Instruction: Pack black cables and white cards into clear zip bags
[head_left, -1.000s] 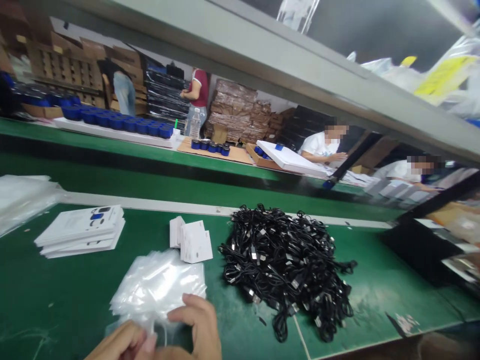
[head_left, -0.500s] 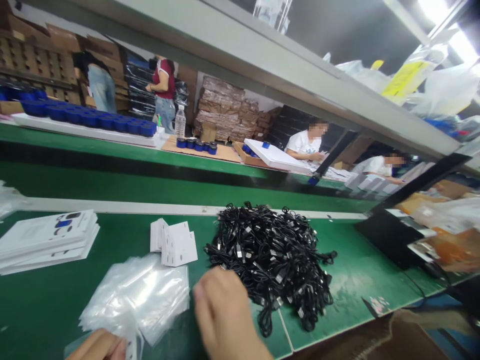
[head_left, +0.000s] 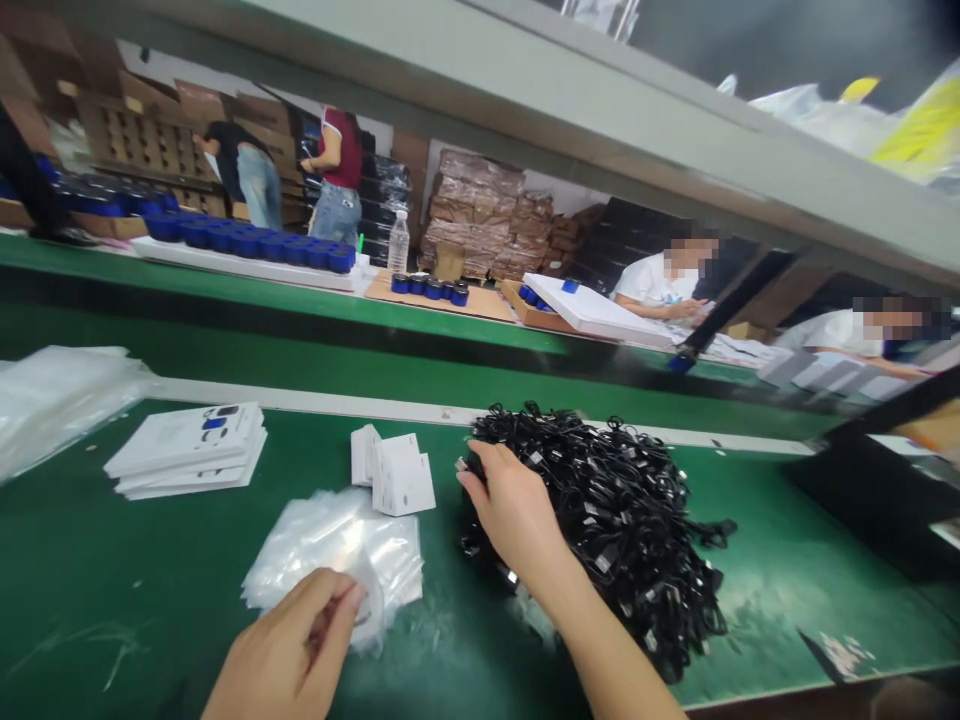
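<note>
While the left hand [head_left: 289, 640] holds a clear bag [head_left: 337, 560] in a tight grip left of the cable pile [head_left: 615, 520], the right hand [head_left: 514, 510] curls on the pile's edge. Whether that grip holds cable is unclear.

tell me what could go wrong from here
The right hand is at the tangled pile of black cables, so tugging one could drag others along or snag them. The left hand pinches a thin clear plastic bag, which might slip or cling to the loose stack of clear bags.
</note>
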